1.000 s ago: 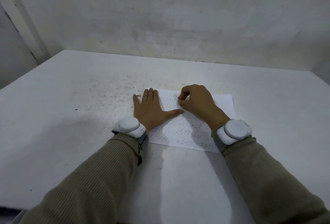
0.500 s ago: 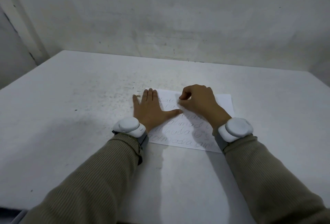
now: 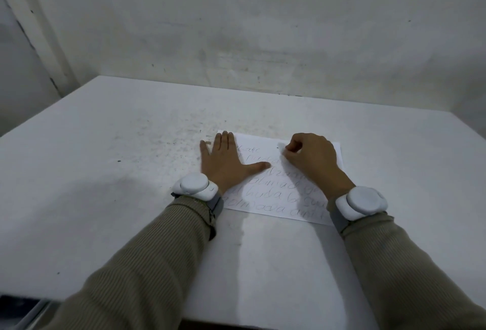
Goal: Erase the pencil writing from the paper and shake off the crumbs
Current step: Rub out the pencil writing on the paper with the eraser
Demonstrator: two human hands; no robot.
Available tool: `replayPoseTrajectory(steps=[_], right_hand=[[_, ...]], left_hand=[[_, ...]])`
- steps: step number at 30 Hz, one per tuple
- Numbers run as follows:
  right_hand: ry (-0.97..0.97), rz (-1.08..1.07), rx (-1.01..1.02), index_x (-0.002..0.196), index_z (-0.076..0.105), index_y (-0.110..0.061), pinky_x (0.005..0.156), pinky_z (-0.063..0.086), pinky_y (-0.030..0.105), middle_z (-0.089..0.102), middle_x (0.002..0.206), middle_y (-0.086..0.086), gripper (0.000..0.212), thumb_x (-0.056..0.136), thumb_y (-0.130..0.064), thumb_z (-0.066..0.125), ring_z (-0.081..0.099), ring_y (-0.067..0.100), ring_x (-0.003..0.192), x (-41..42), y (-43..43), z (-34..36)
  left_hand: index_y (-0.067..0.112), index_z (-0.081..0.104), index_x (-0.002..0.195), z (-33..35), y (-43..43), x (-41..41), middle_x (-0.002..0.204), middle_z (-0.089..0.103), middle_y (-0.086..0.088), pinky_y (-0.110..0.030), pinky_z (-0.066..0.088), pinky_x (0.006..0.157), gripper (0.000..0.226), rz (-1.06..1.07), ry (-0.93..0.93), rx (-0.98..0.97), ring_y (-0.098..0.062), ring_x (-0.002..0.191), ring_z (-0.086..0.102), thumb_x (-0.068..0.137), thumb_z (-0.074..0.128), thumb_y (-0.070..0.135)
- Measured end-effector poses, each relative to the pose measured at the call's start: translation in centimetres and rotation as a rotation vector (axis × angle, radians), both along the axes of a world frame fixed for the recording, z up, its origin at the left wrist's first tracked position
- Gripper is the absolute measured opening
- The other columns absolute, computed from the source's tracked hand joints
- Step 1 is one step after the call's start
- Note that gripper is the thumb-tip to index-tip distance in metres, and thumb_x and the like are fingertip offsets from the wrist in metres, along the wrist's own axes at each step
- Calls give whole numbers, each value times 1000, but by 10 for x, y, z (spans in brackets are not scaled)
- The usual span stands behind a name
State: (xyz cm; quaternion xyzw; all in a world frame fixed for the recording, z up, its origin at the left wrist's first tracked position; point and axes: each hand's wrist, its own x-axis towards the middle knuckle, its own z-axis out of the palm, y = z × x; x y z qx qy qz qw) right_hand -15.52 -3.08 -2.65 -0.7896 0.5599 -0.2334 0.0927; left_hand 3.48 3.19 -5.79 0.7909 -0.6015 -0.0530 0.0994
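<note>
6 faint pencil lines (image 3: 273,193), unreadable

Lighting: dim, cool, diffuse, no glare. Shadows: soft dark patch on the worktop (image 3: 110,198) left of the left sleeve (image 3: 147,258); narrower shadow between the forearms. Optics: wide-angle bowing at frame edges. Sharpness: mildly soft overall; pencil writing (image 3: 273,198) faint, partly legible.

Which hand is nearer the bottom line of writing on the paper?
Left. The left hand lies flat just above that bottom line; the right hand works near the paper's top.
</note>
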Motion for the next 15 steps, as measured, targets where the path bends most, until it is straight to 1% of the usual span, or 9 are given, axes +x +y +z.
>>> replayPoseTrajectory(steps=[3, 5, 8, 10, 11, 14, 15], right_hand=[[32, -58, -22, 74, 63, -18, 81, 45, 36, 68, 81, -4, 15, 85, -28, 60, 61, 21, 81, 2, 2, -1], [28, -97, -33, 73, 61, -21, 82, 45, 37, 69, 82, -3, 16, 87, -29, 60, 61, 22, 83, 3, 5, -3], [-32, -120, -42, 73, 59, -21, 80, 47, 39, 68, 81, -3, 18, 88, -30, 60, 61, 23, 82, 4, 9, -8], [-49, -125, -48, 74, 61, -18, 77, 47, 38, 67, 78, -3, 20, 88, -31, 60, 61, 23, 80, 4, 10, -10], [-56, -128, -49, 74, 62, -17, 76, 47, 37, 67, 77, -3, 20, 89, -31, 59, 60, 23, 79, 4, 11, -10], [-50, -136, -56, 77, 64, -17, 76, 46, 37, 67, 79, -2, 19, 89, -30, 58, 60, 25, 79, 4, 12, -10], [-46, -137, -53, 78, 64, -17, 75, 46, 36, 68, 80, -2, 18, 90, -30, 58, 60, 25, 80, 5, 12, -10]], left_hand=[[5, 1, 157, 3, 2, -1, 166, -1, -7, -57, -6, 119, 147, 0, 17, 20, -18, 152, -5, 47, 10, 103], [6, 1, 157, 6, 3, -1, 166, -1, -8, -57, -7, 119, 151, 1, 27, 34, -19, 152, -5, 44, 11, 105], [7, 3, 157, 10, 2, 0, 166, 0, -7, -57, -8, 119, 143, -19, 45, 60, -19, 152, -5, 50, 18, 101], [8, 5, 157, 15, 3, 2, 166, 2, -6, -56, -6, 120, 151, -28, 61, 91, -18, 152, -3, 43, 23, 106], [8, 6, 157, 17, 3, 5, 166, 3, -5, -55, -5, 120, 152, -39, 62, 99, -17, 152, -1, 42, 24, 106], [9, 21, 154, 20, 4, 18, 163, 19, -3, -54, 2, 120, 132, -121, 25, 58, -17, 150, 13, 59, 34, 100], [10, 27, 151, 20, 4, 23, 161, 25, -3, -53, 5, 120, 131, -149, -2, 36, -17, 149, 19, 57, 32, 101]])
